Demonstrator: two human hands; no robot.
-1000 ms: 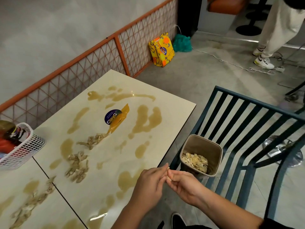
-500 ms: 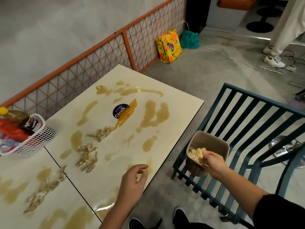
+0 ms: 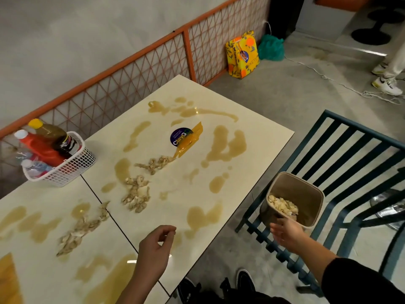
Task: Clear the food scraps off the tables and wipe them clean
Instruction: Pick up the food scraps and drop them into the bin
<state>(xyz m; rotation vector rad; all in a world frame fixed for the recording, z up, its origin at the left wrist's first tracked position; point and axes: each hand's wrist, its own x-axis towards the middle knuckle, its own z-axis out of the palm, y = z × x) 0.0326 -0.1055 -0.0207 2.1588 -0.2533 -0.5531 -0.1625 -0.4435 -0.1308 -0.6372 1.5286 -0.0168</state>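
Two cream tables stand joined, smeared with brown sauce puddles. Pale food scraps lie in three piles: one by the sticker, one in the middle, one on the nearer table. A tan bin stands on the blue slatted chair and holds scraps. My left hand hovers over the table's front edge, fingers loosely curled, holding nothing I can see. My right hand, blurred, is just below the bin's near rim, empty.
A white basket with sauce bottles sits at the table's left edge by the orange mesh fence. A round purple sticker is on the table. A yellow bag, floor cables and another person's legs are beyond.
One second ago both hands met over the floor; then my right hand reached into the bin. It has now drawn back below the rim. My left hand stays over the table edge.
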